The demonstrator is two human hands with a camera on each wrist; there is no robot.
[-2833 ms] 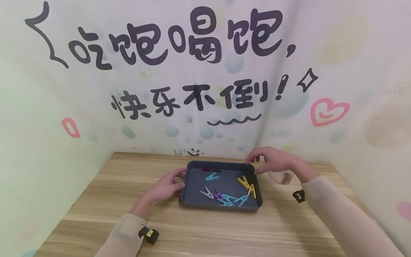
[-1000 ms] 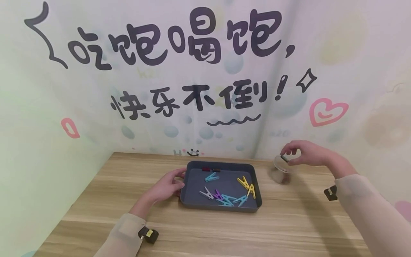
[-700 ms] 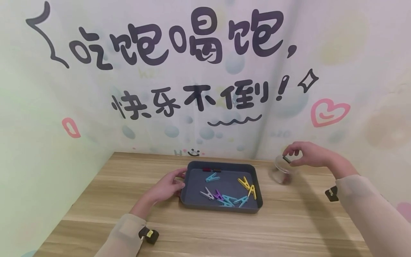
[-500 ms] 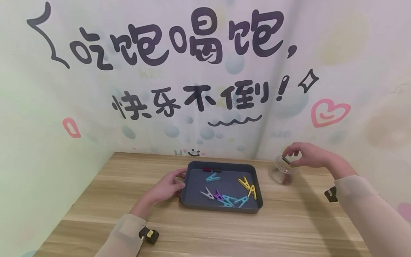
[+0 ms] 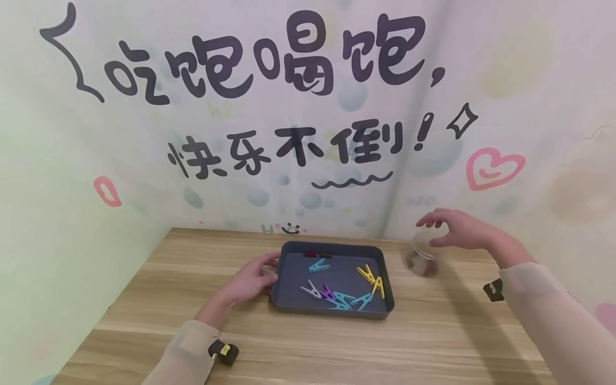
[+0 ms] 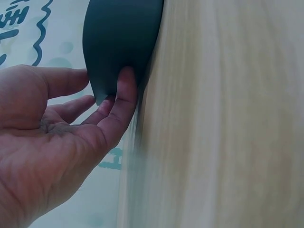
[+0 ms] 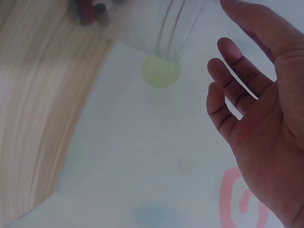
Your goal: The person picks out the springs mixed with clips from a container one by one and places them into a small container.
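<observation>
In the head view, my left hand (image 5: 247, 278) grips the left end of a dark grey tray (image 5: 332, 313). In the left wrist view, its thumb touches the rim and its fingers (image 6: 126, 90) lie against the tray's outer wall (image 6: 123, 38). My right hand (image 5: 462, 230) is spread above the mouth of a clear jar (image 5: 424, 262), holding nothing. Dark and reddish pieces lie in the jar; in the right wrist view one is a red ribbed coil, like a spring (image 7: 85, 12). A red spring (image 5: 310, 254) and a black spring (image 5: 325, 255) lie along the tray's back wall.
Several clothespins lie in the tray: blue (image 5: 318, 266), white (image 5: 310, 289), purple (image 5: 328, 291) and yellow (image 5: 366, 274). The tray and jar stand on a wooden table (image 5: 308, 353), near a printed cloth wall (image 5: 269, 208) at the back.
My right hand has moved from the tray's back right corner to the jar with a black spring, then let go of it; its fingers have spread. My left hand has stayed at the tray.
</observation>
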